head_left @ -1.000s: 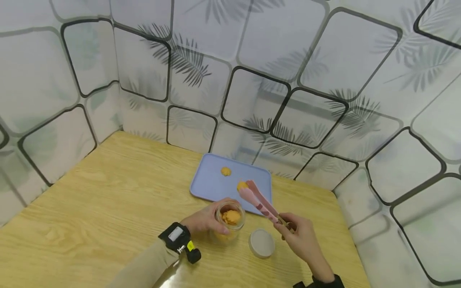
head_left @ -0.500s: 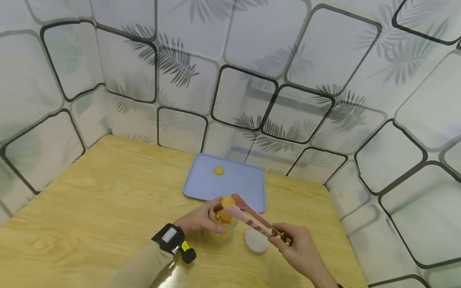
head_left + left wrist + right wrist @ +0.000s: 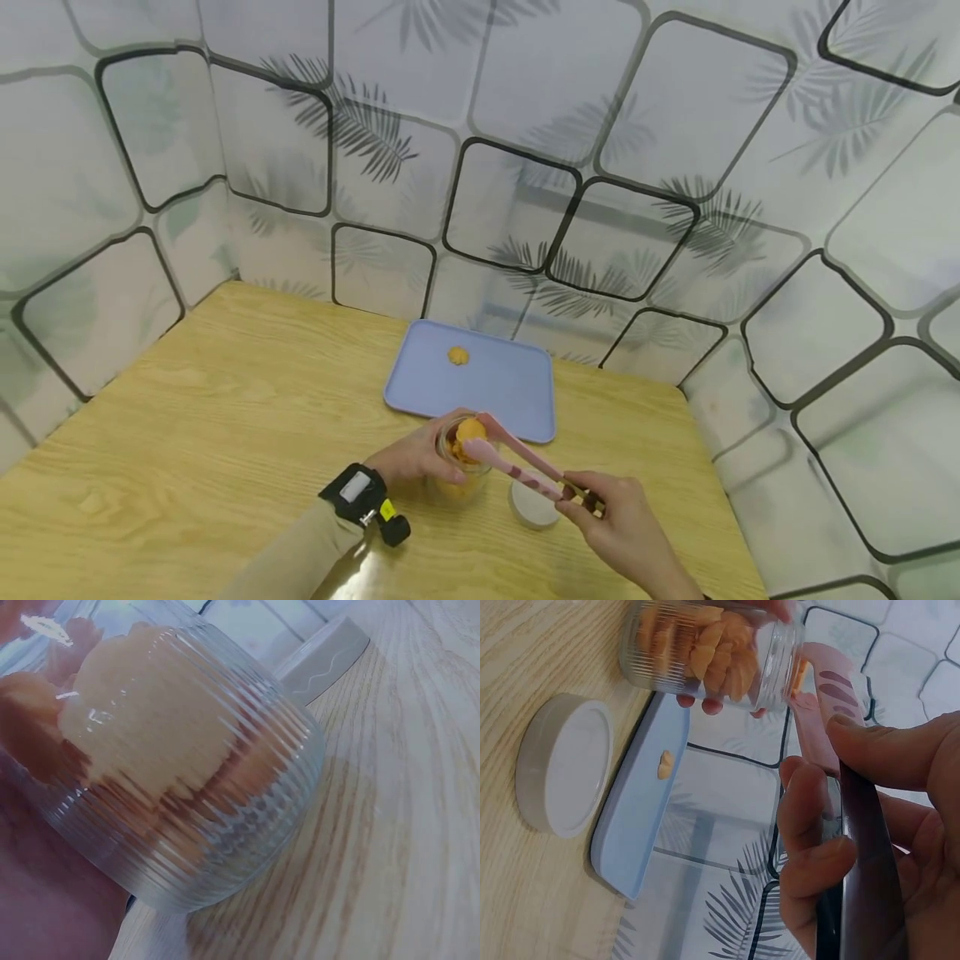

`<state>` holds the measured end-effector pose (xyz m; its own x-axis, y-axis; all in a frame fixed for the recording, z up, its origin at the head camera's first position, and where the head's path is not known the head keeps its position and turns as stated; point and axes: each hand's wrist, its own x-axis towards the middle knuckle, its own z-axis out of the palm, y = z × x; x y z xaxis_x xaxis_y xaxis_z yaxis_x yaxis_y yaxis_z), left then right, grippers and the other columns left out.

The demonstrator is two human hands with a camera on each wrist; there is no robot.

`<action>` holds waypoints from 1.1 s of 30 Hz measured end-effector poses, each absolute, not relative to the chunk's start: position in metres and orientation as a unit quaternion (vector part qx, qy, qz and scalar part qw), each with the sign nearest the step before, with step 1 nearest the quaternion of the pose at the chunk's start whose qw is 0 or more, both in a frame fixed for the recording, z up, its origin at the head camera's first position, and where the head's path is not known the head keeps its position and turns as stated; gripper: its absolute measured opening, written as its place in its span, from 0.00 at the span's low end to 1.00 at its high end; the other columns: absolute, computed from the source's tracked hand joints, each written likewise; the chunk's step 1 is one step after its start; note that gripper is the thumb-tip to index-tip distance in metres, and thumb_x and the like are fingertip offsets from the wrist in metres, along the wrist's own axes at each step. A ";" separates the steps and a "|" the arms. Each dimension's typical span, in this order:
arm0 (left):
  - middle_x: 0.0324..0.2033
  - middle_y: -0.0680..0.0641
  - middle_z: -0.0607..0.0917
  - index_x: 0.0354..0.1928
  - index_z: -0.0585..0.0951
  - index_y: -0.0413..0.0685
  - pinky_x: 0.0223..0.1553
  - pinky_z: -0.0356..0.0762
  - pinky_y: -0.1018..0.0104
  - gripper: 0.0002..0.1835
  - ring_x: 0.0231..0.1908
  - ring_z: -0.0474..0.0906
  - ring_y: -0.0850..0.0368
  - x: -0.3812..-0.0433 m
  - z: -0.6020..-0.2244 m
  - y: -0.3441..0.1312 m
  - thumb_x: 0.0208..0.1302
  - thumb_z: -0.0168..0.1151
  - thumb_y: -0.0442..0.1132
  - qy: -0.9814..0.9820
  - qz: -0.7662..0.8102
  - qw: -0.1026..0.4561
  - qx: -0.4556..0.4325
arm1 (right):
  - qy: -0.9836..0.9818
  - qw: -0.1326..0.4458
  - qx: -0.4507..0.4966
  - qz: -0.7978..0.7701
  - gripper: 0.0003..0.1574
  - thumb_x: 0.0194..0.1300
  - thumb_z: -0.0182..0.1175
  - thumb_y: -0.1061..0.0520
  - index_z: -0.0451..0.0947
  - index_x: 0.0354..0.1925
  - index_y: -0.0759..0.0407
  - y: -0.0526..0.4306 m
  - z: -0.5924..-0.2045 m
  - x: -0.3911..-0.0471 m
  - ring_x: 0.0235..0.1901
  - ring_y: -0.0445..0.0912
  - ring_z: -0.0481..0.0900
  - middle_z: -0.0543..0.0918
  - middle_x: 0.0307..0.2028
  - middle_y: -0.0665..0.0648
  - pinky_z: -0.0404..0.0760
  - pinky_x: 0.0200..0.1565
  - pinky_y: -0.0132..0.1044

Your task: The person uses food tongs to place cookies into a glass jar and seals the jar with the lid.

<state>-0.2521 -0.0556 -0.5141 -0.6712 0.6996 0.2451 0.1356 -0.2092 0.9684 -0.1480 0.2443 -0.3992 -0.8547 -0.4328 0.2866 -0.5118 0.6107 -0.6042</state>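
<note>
In the head view my left hand (image 3: 408, 461) grips a clear glass jar (image 3: 459, 490) round its side. Ribbed glass shows several orange-yellow cookies (image 3: 724, 656) inside, in the right wrist view. My right hand (image 3: 618, 521) holds pink-tipped tongs (image 3: 486, 455), thumb on one arm and fingers round the other. A round cookie (image 3: 471, 430) sits between the tong tips, right at the jar's open mouth. Beyond the jar, a single scalloped cookie (image 3: 458, 356) lies on a light blue tray (image 3: 517, 383).
A round whitish lid (image 3: 534, 508) lies on the wooden table (image 3: 225, 425) to the right of the jar, partly beneath the tongs in the head view. Patterned curtain walls (image 3: 390, 271) rise behind the tray and on both sides.
The tongs and their cookie have moved from over the tray, left and down to the jar's mouth. My left hand keeps its grip on the jar. The head view has shifted slightly.
</note>
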 end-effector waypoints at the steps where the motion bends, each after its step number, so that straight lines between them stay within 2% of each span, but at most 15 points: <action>1: 0.61 0.48 0.77 0.73 0.65 0.46 0.63 0.71 0.64 0.46 0.58 0.73 0.55 -0.252 -0.514 -0.056 0.54 0.77 0.45 0.595 0.694 0.203 0.352 | -0.896 0.054 0.264 0.353 0.10 0.61 0.72 0.62 0.87 0.43 0.60 0.244 -0.399 -0.148 0.22 0.30 0.74 0.85 0.29 0.44 0.74 0.19 0.31; 12: 0.58 0.49 0.78 0.71 0.66 0.45 0.64 0.70 0.65 0.45 0.56 0.74 0.57 -0.250 -0.517 -0.055 0.53 0.77 0.45 0.605 0.686 0.206 0.347 | -0.900 0.054 0.267 0.341 0.12 0.60 0.72 0.63 0.87 0.43 0.61 0.241 -0.403 -0.147 0.23 0.30 0.74 0.85 0.30 0.43 0.74 0.20 0.29; 22: 0.66 0.46 0.74 0.74 0.64 0.45 0.69 0.65 0.64 0.49 0.64 0.70 0.57 -0.254 -0.510 -0.055 0.53 0.79 0.50 0.611 0.680 0.196 0.355 | -0.898 0.069 0.255 0.351 0.14 0.61 0.71 0.64 0.85 0.46 0.62 0.236 -0.397 -0.160 0.22 0.31 0.75 0.86 0.32 0.47 0.74 0.19 0.30; 25: 0.65 0.45 0.75 0.73 0.65 0.43 0.70 0.63 0.63 0.49 0.64 0.70 0.57 -0.254 -0.509 -0.056 0.53 0.79 0.48 0.614 0.680 0.194 0.350 | -0.908 0.069 0.223 0.347 0.16 0.61 0.71 0.64 0.85 0.49 0.63 0.232 -0.395 -0.173 0.21 0.33 0.75 0.86 0.32 0.48 0.73 0.18 0.31; 29: 0.65 0.44 0.75 0.72 0.65 0.42 0.70 0.62 0.61 0.48 0.63 0.71 0.55 -0.254 -0.511 -0.057 0.53 0.79 0.46 0.603 0.686 0.194 0.359 | -0.930 0.056 0.185 0.313 0.18 0.65 0.70 0.60 0.84 0.52 0.62 0.222 -0.396 -0.205 0.23 0.34 0.75 0.86 0.34 0.50 0.72 0.23 0.31; 33: 0.65 0.45 0.75 0.72 0.65 0.42 0.71 0.62 0.60 0.47 0.64 0.70 0.55 -0.255 -0.515 -0.056 0.53 0.79 0.46 0.591 0.691 0.197 0.366 | -0.948 0.043 0.173 0.263 0.12 0.68 0.67 0.57 0.83 0.48 0.61 0.212 -0.406 -0.246 0.18 0.40 0.69 0.84 0.32 0.52 0.65 0.22 0.33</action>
<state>-0.2548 -0.0562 -0.5148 -0.6547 0.7049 0.2730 0.1609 -0.2229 0.9615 -0.2461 0.2122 -0.4061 -0.9363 -0.3061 0.1723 -0.3511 0.8020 -0.4833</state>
